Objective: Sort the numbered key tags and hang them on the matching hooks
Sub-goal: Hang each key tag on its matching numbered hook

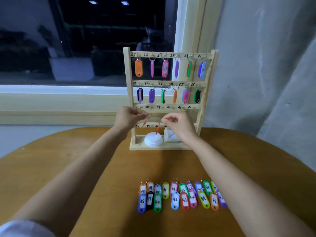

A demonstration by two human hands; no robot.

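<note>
Head view: shows the rack's (127, 79) top two rows full, 25 to 36. Finds the two low rows bare. Pinches a blurry pale tag (146, 119) in the left hand (127, 117) and a red tag (158, 130) in the right hand (177, 124), just before the third row. Has many loose tags (175, 199) waiting on the round brown table (153, 165). Stands by a dark window (102, 40) and a grey wall (256, 65).

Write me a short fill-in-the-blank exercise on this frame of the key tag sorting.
The rack numbers its top-left hook ___.
The blue tag at the near-left end of the loose ones reads ___.
The white discs sit on the rack's ___.
The left hand and right hand each pinch one ___.
Missing: 25; 38; base; tag.
</note>
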